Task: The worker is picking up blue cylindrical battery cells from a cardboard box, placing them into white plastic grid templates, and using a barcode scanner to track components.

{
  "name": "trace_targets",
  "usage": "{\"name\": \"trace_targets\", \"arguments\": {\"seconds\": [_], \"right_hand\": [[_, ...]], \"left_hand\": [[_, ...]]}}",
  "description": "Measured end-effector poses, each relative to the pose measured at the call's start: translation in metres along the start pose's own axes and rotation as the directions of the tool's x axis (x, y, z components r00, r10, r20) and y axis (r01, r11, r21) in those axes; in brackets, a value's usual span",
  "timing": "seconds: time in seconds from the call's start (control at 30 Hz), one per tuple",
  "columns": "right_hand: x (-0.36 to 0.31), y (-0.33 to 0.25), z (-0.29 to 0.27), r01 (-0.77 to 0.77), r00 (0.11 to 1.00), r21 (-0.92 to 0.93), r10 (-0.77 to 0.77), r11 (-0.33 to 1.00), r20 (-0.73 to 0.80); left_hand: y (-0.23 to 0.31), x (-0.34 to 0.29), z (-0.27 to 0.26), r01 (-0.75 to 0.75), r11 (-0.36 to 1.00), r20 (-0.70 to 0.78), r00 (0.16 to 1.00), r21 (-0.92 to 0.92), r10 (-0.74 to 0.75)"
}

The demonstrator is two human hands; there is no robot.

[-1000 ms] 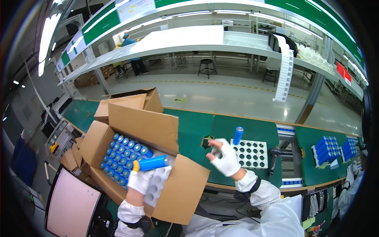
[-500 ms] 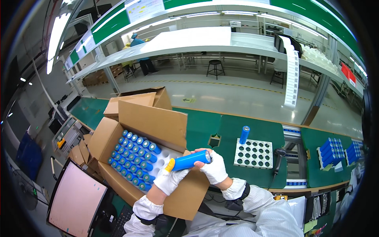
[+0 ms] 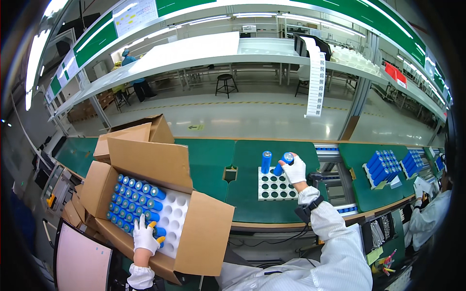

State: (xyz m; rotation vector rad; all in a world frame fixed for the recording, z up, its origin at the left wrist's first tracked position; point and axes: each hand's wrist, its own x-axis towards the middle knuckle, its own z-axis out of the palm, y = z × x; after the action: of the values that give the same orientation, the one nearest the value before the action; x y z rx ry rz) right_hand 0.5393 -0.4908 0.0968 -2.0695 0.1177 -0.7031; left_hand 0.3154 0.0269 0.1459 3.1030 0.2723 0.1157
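My right hand (image 3: 294, 170), in a white glove, grips a blue cylindrical battery cell (image 3: 279, 169), slightly tilted, at the back row of a white tray with round holes (image 3: 263, 194). Beside it, another blue cell (image 3: 266, 162) stands upright in the tray. Whether the held cell's lower end is inside a hole, I cannot tell. My left hand (image 3: 144, 237), gloved with yellow fingertips, lies over the cells in an open cardboard box (image 3: 206, 237). Its fingers are spread about one blue cell (image 3: 158, 232). Several rows of cells fill the box's left part, in a white holed insert (image 3: 173, 213).
On the right stand blocks of blue cells (image 3: 383, 167) on a green board. A dark handheld device (image 3: 315, 178) lies beside the tray. A monitor (image 3: 82, 257) is at lower left. Labels (image 3: 315, 85) hang from the shelf. A co-worker's sleeve (image 3: 429, 213) shows at far right.
My hands have parted. The right carried the cell from above the box to the tray; the left let go of it and moved down onto the cells in the box. The view has shifted right.
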Motion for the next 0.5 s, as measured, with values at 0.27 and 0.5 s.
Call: {"name": "trace_targets", "arguments": {"seconds": [0.27,0.5], "right_hand": [[0.035,0.061,0.018,0.056,0.998,-0.119,-0.052,0.991,0.039],[0.048,0.062,0.011,-0.016,0.982,-0.14,0.042,0.99,0.186]], "left_hand": [[-0.004,0.007,0.012,0.152,0.981,0.023,0.988,-0.121,-0.15],[-0.008,0.002,0.01,0.151,0.929,-0.098,0.976,-0.337,-0.194]]}}
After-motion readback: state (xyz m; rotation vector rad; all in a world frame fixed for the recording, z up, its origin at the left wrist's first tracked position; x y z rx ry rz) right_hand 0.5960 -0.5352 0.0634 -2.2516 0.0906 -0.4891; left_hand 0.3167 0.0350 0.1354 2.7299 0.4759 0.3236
